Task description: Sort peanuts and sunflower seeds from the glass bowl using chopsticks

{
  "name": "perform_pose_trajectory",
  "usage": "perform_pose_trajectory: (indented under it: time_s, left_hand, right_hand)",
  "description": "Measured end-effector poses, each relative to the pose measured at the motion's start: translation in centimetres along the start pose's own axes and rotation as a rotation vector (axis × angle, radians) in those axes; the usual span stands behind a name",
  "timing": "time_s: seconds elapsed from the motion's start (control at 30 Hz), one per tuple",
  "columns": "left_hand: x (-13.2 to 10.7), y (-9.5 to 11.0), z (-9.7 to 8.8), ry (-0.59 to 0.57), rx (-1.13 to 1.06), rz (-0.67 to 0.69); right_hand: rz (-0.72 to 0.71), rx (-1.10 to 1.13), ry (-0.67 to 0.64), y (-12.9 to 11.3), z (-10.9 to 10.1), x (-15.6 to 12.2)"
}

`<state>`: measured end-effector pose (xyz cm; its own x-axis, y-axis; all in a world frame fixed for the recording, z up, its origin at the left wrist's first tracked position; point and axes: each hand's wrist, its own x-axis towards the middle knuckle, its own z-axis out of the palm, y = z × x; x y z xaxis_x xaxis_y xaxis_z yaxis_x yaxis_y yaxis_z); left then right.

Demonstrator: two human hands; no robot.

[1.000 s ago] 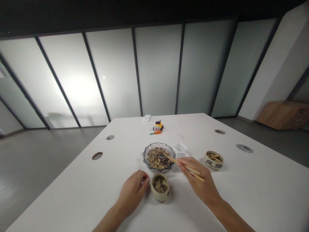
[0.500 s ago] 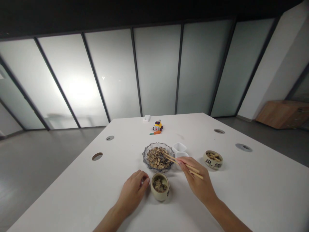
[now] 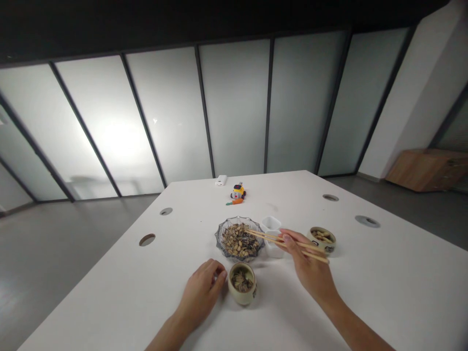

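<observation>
My right hand grips a pair of chopsticks, their tips over the scalloped glass bowl. That bowl holds a heap of sunflower seeds, with some paler pieces among them. Whether the tips pinch a seed is too small to tell. My left hand rests on the table with fingers loosely curled and a gap at the thumb, holding nothing. Its fingertips are right beside a small cream ceramic cup, which has sunflower seeds in the bottom; I cannot tell if they touch it.
White plastic containers stand right of the glass bowl, partly behind the right hand. Another ceramic cup holds what look like unshelled peanuts. Farther back are a toy vehicle, a toy carrot and a white box-like device. Round holes pierce the white table.
My right hand has moved right, and the chopsticks lie flatter, with their tips slightly higher and farther left over the seeds. My left hand stays beside the cup.
</observation>
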<state>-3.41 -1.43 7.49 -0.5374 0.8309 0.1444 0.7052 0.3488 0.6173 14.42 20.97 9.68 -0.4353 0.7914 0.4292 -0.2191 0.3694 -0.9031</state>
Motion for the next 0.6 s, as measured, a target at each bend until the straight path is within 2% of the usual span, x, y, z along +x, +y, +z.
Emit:
perform_pose_trajectory:
  time_s: [0.1,0.2,0.3,0.4,0.5,0.6]
  left_hand:
    - [0.0,0.0,0.0,-0.003,0.006,-0.005]
    - [0.0,0.0,0.0,-0.005,0.014,0.002]
    - [0.1,0.1,0.0,-0.003,0.018,0.005]
    - [0.1,0.2,0.0,-0.005,0.027,-0.005]
    - [0.1,0.3,0.0,-0.003,0.034,-0.004]
    - [0.1,0.2,0.0,-0.001,0.033,0.004]
  right_hand:
    - [0.167,0.306,0.04,-0.5,-1.0,1.2]
    - [0.264,0.477,-0.003,-0.8,-2.4,2.5]
    - [0.359,0.498,-0.103,-1.0,-3.5,3.0]
    - [0.439,0.463,-0.263,-1.2,-3.9,2.7]
    - [0.461,0.418,-0.392,-1.3,-3.8,2.2]
    - [0.455,0.388,-0.432,-1.4,-3.7,1.9]
